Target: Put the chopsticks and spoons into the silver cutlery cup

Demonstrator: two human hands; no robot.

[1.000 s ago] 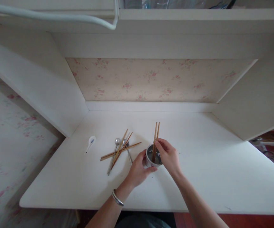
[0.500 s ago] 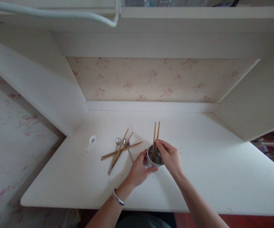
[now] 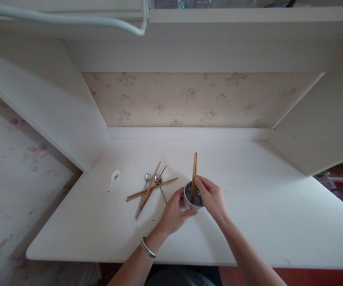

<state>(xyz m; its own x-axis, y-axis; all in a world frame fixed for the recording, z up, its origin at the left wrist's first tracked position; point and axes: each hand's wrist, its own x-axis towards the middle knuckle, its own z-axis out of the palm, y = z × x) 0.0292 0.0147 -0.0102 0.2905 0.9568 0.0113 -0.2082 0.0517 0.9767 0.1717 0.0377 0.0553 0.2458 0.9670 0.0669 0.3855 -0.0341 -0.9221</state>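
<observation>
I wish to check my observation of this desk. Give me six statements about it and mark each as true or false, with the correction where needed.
1. The left hand holds a perforated cup. True.
2. A white soup spoon lies apart from the crossed chopsticks. True.
3. The right hand holds the white soup spoon. False: it holds a pair of wooden chopsticks, lower ends inside the perforated cup.
4. The bracelet is on the right arm. False: it is on the left arm.
5. Two metal spoons lie among the crossed chopsticks. True.
6. The crossed chopsticks lie right of the perforated cup. False: they lie left of it.
</observation>
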